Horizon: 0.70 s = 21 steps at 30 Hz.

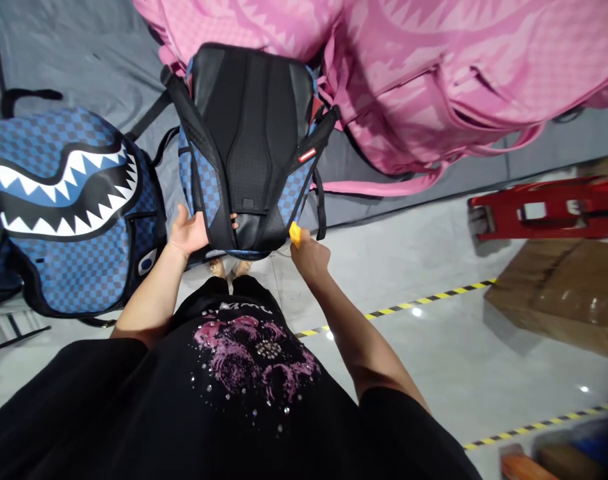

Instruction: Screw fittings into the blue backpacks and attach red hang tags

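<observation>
A blue-checked backpack point(249, 147) lies with its black padded back panel facing up and its bottom end toward me. My left hand point(188, 232) has its fingers passed beneath the lower part of the left shoulder strap point(217, 200); the fingertips show on the far side, and the thumb stands apart. At the bag's lower right corner, my right hand point(310, 257) is closed around a small yellow object point(295, 235). Its kind is mostly hidden by the fingers. The yellow end is close to the lower end of the right strap point(304, 160).
Another blue-checked backpack with a shark-mouth print point(67, 200) lies at left. Pink backpacks point(434, 80) fill the back and right of the grey-covered table point(109, 40). On the right are a red metal piece point(549, 210), a brown carton point(559, 287) and striped floor tape point(429, 299).
</observation>
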Available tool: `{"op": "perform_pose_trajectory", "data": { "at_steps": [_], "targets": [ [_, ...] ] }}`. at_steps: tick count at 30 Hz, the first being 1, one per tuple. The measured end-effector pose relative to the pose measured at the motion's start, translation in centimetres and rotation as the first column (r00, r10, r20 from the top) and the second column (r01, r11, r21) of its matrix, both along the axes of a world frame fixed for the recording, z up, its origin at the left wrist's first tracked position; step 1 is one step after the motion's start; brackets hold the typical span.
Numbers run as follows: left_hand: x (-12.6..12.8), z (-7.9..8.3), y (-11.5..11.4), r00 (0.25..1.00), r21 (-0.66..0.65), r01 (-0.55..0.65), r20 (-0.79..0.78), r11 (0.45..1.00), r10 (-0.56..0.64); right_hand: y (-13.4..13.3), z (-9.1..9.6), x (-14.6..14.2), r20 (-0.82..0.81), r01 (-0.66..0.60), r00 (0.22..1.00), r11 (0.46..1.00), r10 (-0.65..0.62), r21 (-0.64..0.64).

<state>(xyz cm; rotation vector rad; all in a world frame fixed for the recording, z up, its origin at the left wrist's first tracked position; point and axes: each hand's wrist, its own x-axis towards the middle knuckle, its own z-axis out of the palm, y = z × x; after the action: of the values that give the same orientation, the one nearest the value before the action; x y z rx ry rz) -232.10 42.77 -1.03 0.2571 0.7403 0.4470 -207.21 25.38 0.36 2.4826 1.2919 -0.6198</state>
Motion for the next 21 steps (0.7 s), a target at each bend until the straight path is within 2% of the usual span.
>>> {"op": "perform_pose_trajectory", "data": {
  "at_steps": [5,10,14,17,21],
  "targets": [
    [0.2,-0.6,0.0,1.0,-0.01,-0.019,0.018,1.0,0.02,-0.8,0.9,-0.4,-0.039,0.047,0.998,0.994,-0.051,-0.103],
    [0.4,-1.1,0.3,0.999,-0.018,-0.004,0.045,1.0,0.005,-0.8,1.7,-0.5,-0.076,0.108,0.99,0.989,-0.116,-0.099],
    [0.4,-1.1,0.1,0.997,-0.025,0.061,0.05,0.998,-0.059,-1.9,2.1,-0.8,-0.125,0.178,0.974,0.98,-0.188,-0.089],
    [0.6,-1.0,-0.3,0.998,-0.017,0.052,0.039,0.999,-0.051,-5.0,2.9,-2.2,-0.185,0.243,0.95,0.968,-0.25,-0.061],
    [0.8,-0.7,-0.5,0.999,-0.016,0.03,0.037,0.999,-0.03,-11.0,3.9,-6.4,-0.301,0.37,0.878,0.926,-0.373,-0.067]
  ]
}}
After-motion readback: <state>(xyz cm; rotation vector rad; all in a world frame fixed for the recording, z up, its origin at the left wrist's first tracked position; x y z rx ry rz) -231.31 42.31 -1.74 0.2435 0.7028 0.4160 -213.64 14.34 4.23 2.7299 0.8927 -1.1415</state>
